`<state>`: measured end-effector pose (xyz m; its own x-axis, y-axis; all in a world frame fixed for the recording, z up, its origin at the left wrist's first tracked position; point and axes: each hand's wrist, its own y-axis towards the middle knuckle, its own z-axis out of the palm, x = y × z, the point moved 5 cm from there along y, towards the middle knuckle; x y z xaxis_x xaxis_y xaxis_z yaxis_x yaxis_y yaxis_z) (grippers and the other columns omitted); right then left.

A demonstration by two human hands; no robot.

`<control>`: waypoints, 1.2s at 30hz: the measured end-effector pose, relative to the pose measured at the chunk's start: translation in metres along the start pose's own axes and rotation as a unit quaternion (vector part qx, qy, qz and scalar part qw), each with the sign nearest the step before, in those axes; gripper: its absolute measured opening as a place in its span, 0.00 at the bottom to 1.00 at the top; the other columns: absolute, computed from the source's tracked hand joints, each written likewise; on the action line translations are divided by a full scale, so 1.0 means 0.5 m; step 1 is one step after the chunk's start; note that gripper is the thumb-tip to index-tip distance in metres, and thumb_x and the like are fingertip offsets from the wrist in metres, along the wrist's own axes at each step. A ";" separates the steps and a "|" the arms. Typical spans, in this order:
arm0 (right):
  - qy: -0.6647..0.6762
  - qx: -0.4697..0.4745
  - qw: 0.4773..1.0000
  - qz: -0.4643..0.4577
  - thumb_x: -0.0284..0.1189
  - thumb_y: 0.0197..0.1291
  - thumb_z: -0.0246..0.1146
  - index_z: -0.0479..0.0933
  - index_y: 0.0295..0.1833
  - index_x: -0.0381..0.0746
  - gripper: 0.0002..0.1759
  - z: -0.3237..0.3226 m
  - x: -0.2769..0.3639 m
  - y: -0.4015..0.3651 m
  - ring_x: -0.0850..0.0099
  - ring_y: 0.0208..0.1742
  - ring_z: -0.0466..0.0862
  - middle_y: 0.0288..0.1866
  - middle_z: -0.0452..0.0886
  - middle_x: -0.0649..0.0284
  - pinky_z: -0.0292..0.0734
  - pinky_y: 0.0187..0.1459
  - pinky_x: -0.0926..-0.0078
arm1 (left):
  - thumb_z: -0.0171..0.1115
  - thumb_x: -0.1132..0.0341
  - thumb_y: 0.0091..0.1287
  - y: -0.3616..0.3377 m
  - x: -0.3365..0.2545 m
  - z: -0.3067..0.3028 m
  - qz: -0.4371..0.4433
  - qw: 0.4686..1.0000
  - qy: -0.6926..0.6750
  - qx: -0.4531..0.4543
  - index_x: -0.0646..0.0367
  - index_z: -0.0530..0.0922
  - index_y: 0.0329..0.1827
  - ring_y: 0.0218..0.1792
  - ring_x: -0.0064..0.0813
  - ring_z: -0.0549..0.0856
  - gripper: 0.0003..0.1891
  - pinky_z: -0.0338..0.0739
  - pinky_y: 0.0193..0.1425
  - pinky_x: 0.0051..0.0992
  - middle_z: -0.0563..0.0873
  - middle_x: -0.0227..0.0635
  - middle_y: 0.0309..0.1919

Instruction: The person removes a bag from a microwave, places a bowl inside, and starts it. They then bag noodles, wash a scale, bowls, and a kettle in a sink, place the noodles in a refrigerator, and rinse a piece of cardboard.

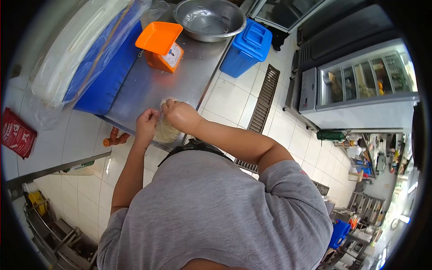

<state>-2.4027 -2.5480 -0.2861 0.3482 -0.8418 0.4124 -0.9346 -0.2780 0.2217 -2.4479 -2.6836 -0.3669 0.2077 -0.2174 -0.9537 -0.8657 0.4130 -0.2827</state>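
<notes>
A pale, clear-looking bag with whitish contents [165, 132] rests at the near edge of the steel table. My left hand [147, 127] is closed in a pinch at the bag's upper left side. Just right of it, my right hand [182, 117] is closed over the bag's top, fingers pressed together. The two hands are close to each other. Beyond them on the table stands an orange scale [164, 56] with an orange tray on top.
A metal basin [209, 20] sits at the table's far end, beside a lidded blue bin [246, 47] on the floor. A blue container [108, 72] under plastic lines the left side. A red packet [17, 133] lies far left. A glass-front fridge [360, 78] stands right.
</notes>
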 end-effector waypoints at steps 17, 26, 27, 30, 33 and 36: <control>0.587 0.005 0.765 0.265 0.22 0.57 0.63 0.78 0.41 0.34 0.07 0.086 -0.043 -0.037 0.72 0.37 0.80 0.37 0.80 0.61 0.75 0.40 0.74 | 0.59 0.67 0.63 -0.046 -0.092 -0.026 0.201 0.940 0.271 -0.053 0.64 0.77 0.32 0.31 0.40 0.80 0.08 0.73 0.36 0.33 0.80 0.41 0.31; 0.317 -0.101 0.938 0.100 0.24 0.58 0.63 0.81 0.38 0.34 0.05 0.064 -0.036 -0.040 0.70 0.24 0.80 0.25 0.79 0.58 0.76 0.28 0.72 | 0.58 0.69 0.67 0.007 -0.038 -0.003 0.188 0.974 0.111 0.064 0.65 0.79 0.43 0.36 0.25 0.81 0.08 0.74 0.45 0.23 0.81 0.34 0.32; 0.428 -0.098 0.881 0.177 0.24 0.59 0.62 0.80 0.37 0.34 0.05 0.084 -0.052 -0.047 0.71 0.21 0.80 0.24 0.80 0.58 0.77 0.25 0.73 | 0.58 0.69 0.67 0.009 -0.025 -0.005 0.100 0.987 0.106 0.072 0.65 0.79 0.42 0.36 0.23 0.80 0.07 0.74 0.44 0.22 0.80 0.33 0.31; 0.590 -0.095 0.733 0.325 0.25 0.58 0.63 0.79 0.34 0.34 0.04 0.110 -0.074 -0.064 0.75 0.18 0.79 0.22 0.79 0.61 0.78 0.19 0.77 | 0.60 0.69 0.67 0.004 0.014 0.002 0.079 0.990 0.083 0.078 0.65 0.79 0.39 0.30 0.18 0.75 0.06 0.71 0.36 0.20 0.78 0.29 0.27; 0.586 -0.147 0.708 0.366 0.26 0.51 0.68 0.78 0.32 0.34 0.07 0.112 -0.080 -0.077 0.73 0.17 0.79 0.22 0.80 0.58 0.77 0.19 0.76 | 0.63 0.69 0.65 -0.012 0.021 0.033 0.323 0.937 0.108 0.082 0.64 0.79 0.39 0.26 0.15 0.71 0.07 0.66 0.30 0.18 0.76 0.25 0.26; 0.432 -0.183 0.837 0.280 0.27 0.46 0.69 0.78 0.28 0.34 0.08 0.092 -0.074 -0.072 0.68 0.22 0.81 0.23 0.80 0.56 0.77 0.25 0.71 | 0.65 0.67 0.64 0.037 0.039 0.013 0.265 0.953 0.124 0.081 0.63 0.79 0.38 0.23 0.12 0.69 0.07 0.61 0.25 0.16 0.75 0.21 0.23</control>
<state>-2.3851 -2.5279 -0.3501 -0.0671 -0.0991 0.9928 -0.9395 0.3413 -0.0294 -2.4568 -2.6744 -0.3915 -0.3711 -0.1343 -0.9188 -0.7333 0.6494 0.2012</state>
